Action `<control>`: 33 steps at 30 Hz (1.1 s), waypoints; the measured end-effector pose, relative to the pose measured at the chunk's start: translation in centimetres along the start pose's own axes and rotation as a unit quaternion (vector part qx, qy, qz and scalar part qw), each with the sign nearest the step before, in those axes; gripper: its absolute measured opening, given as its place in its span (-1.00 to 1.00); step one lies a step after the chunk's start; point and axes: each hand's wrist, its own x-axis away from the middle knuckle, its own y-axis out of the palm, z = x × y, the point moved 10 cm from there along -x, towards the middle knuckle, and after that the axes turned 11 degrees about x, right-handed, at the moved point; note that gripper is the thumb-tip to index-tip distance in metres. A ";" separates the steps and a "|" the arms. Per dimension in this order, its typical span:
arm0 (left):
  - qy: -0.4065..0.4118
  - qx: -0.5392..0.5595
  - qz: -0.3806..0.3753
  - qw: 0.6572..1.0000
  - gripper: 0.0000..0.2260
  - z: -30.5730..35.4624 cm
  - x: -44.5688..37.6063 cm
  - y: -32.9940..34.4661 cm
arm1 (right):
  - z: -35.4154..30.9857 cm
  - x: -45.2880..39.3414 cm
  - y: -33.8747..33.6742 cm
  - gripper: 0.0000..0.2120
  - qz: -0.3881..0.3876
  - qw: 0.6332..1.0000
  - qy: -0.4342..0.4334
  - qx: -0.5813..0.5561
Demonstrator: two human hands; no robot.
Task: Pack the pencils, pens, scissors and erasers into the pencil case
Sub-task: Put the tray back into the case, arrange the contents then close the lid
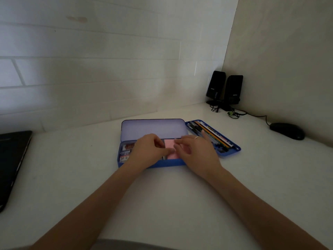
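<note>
A blue pencil case (153,164) lies open on the white desk, its pale lid (153,129) tilted up at the back. Erasers with printed wrappers (125,153) fill its left end. A pink block (170,147) sits in the middle of the case. My left hand (148,150) and my right hand (193,150) both rest over the case, fingertips pinching the pink block from either side. Just right of the case, a blue inner tray (230,152) holds several pencils and pens (212,135) laid lengthwise. No scissors are visible.
Two black speakers (224,89) with tangled cables stand in the back right corner. A black mouse (286,130) lies at the right by the wall. A dark laptop (12,159) sits at the left edge. White desk surface (162,195) stretches in front of the case.
</note>
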 end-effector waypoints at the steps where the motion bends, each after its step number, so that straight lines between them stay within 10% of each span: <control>1: 0.002 -0.005 -0.005 1.000 -0.76 0.1 0.0 0.2 | 0.0 0.1 0.2 -0.74 -0.001 1.000 -0.001 0.001; 14: -0.090 0.321 -0.050 0.942 -0.52 -0.1 0.1 1.2 | -2.9 0.6 -1.6 -0.57 0.030 0.958 -0.074 -0.276; 20: -0.069 0.429 0.058 0.899 -0.60 -0.3 -0.7 -4.6 | -0.8 0.5 -4.4 -0.76 0.166 0.944 -0.012 -0.284; 27: -0.044 0.382 0.173 0.907 -0.71 -2.8 0.7 -12.2 | -8.2 -2.0 1.4 -0.84 -0.163 0.956 -0.141 -0.200; 33: -0.075 0.356 0.242 0.900 -0.71 -5.7 1.9 -14.7 | -12.3 -3.4 3.8 -0.87 -0.188 0.955 -0.162 -0.160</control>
